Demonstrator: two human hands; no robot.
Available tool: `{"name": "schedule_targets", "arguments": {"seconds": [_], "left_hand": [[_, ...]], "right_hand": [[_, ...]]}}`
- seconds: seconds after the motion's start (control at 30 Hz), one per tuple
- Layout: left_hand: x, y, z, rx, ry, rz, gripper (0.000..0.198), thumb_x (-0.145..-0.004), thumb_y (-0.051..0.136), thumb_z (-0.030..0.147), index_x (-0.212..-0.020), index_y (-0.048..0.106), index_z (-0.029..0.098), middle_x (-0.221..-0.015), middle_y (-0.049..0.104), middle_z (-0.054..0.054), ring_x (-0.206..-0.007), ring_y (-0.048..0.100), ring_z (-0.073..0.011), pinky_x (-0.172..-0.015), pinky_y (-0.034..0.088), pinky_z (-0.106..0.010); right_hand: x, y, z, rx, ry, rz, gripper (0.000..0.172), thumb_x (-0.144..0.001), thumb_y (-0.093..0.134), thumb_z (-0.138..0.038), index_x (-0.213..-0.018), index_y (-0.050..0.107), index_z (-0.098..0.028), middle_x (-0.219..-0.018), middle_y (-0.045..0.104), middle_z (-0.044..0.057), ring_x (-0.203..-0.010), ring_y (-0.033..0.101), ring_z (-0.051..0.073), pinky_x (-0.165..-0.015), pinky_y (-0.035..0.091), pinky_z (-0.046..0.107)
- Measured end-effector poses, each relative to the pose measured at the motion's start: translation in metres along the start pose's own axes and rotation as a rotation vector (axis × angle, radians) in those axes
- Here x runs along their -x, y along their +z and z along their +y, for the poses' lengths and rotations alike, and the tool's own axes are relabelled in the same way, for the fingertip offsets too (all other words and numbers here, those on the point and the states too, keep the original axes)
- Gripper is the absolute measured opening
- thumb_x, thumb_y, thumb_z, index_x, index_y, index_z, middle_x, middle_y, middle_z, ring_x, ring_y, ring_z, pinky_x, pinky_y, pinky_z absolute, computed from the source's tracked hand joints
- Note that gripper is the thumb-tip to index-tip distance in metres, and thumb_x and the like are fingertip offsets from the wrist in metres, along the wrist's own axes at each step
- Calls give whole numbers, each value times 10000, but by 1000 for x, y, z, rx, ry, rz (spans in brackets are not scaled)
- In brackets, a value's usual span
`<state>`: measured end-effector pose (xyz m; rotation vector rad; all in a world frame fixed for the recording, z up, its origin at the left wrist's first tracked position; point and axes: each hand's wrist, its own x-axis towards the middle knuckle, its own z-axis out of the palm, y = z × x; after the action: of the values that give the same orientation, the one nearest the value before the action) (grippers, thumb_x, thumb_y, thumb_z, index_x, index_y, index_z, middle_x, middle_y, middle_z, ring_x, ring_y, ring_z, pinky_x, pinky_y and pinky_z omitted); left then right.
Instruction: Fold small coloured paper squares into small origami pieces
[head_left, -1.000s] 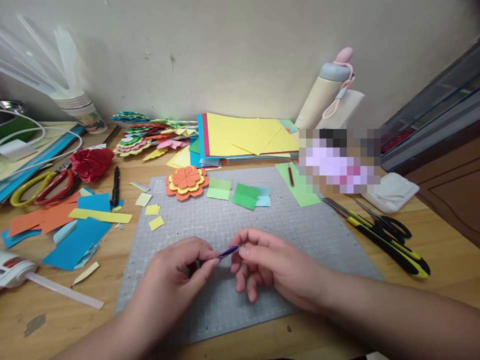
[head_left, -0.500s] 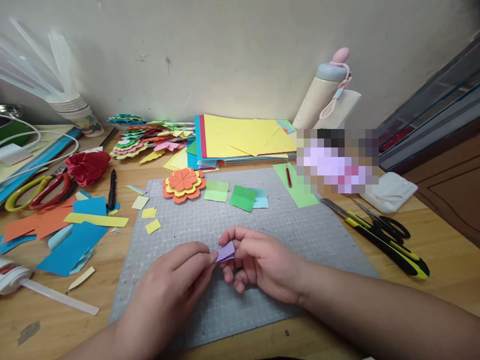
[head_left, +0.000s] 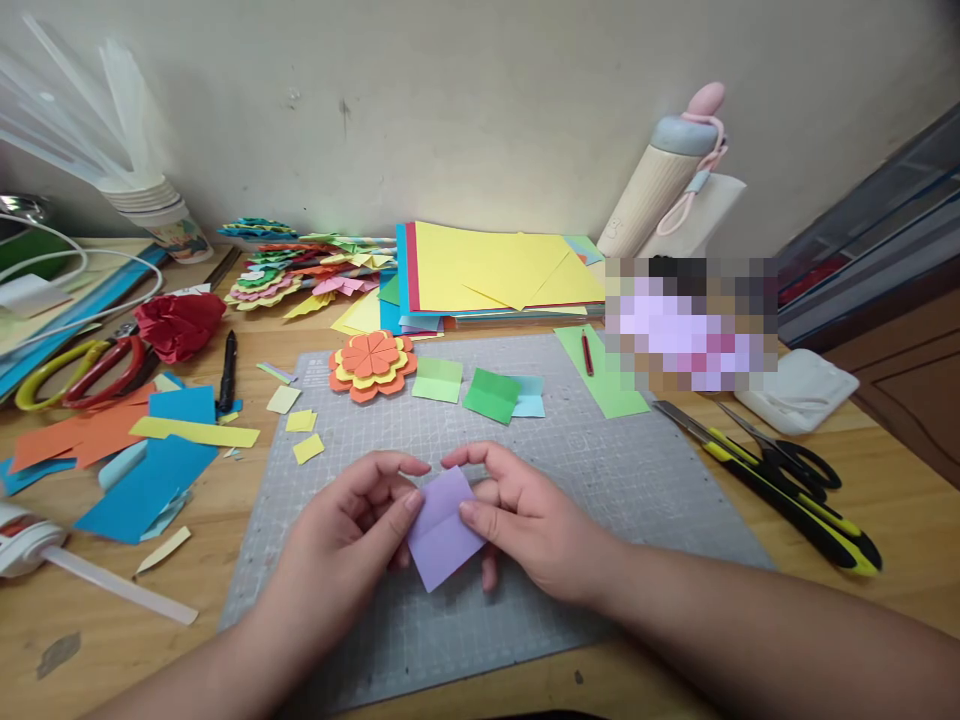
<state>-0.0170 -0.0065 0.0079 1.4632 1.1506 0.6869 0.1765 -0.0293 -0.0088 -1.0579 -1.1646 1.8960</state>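
Observation:
A purple square of paper (head_left: 445, 532) with a crease across its middle is held unfolded above the grey cutting mat (head_left: 360, 640). My left hand (head_left: 360, 525) pinches its left edge, thumb on top. On the opposite edge, my right hand (head_left: 525, 525) grips the paper between thumb and fingers. Beyond the hands lie a creased light green square (head_left: 436, 380), a dark green square (head_left: 490, 396) and a light blue piece (head_left: 529, 396) partly under it. A layered orange and yellow paper flower (head_left: 372, 365) rests at the mat's back left.
Yellow scraps (head_left: 307, 448) lie left on the mat. A utility knife (head_left: 795, 500) and black scissors (head_left: 799, 465) sit at the right. A glue gun (head_left: 30, 545) and blue paper (head_left: 150, 490) are on the left. Coloured sheets (head_left: 495, 265) and a bottle (head_left: 660, 185) stand behind.
The purple paper was folded narrow between the fingertips; now it is opened out flat. Both hands have turned, with thumbs on its face. The view has shifted slightly.

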Motion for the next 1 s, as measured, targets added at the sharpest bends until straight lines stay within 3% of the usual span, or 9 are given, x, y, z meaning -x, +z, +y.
{"name": "schedule_targets", "arguments": {"seconds": [0.13, 0.27, 0.4, 0.57, 0.77, 0.87, 1.0], "left_hand": [[-2, 1, 0, 63, -21, -87, 145, -860, 529, 332, -861, 605, 209, -535, 517, 53, -467, 498, -88, -461, 409, -206], [1, 3, -1, -60, 73, -119, 132, -869, 507, 281, -868, 631, 233, -625, 561, 34, -516, 513, -94, -485, 422, -219], [2, 2, -5, -181, 175, -46, 144, -878, 483, 233, -873, 626, 249, -697, 598, 26, -585, 543, -106, -521, 444, -225], [-4, 1, -9, -121, 130, 136, 101, -890, 513, 274, -971, 573, 259, -815, 617, 19, -696, 590, -114, -577, 493, -215], [-8, -1, -13, -54, 146, 79, 213, -882, 548, 250, -1087, 510, 289, -782, 570, 44, -591, 552, -84, -496, 465, -179], [-8, -3, -16, -39, 140, 57, 238, -891, 539, 252, -1121, 494, 293, -781, 567, 39, -598, 563, -92, -491, 462, -187], [-6, -4, -18, -43, 141, -15, 240, -889, 537, 245, -1122, 509, 292, -813, 583, 25, -646, 587, -108, -517, 470, -207]], "right_hand": [[-1, -1, -4, -141, -52, 84, 347, -885, 544, -334, -1167, 376, -222, -671, 606, -32, -491, 564, 120, -450, 473, 233], [-2, -3, -3, -220, -86, 127, 302, -877, 558, -288, -1130, 404, -229, -595, 558, -68, -449, 535, 106, -427, 451, 212], [-3, -6, -1, -219, -55, 91, 278, -869, 542, -257, -1120, 428, -215, -617, 592, -49, -472, 565, 112, -445, 471, 224], [-1, -2, -5, -58, 49, 20, 432, -854, 494, -147, -1260, 354, -196, -670, 677, 2, -530, 623, 128, -529, 490, 254], [6, 6, -5, 103, 49, -7, 629, -828, 508, -80, -1389, 259, -221, -654, 619, -52, -633, 629, 124, -628, 488, 272], [6, 5, -3, 72, 22, 3, 536, -875, 481, -141, -1366, 273, -200, -724, 644, -19, -580, 585, 102, -623, 490, 283], [0, 4, -1, -63, 11, 69, 405, -894, 497, -236, -1266, 338, -211, -702, 551, -47, -530, 542, 99, -438, 429, 209]]}}
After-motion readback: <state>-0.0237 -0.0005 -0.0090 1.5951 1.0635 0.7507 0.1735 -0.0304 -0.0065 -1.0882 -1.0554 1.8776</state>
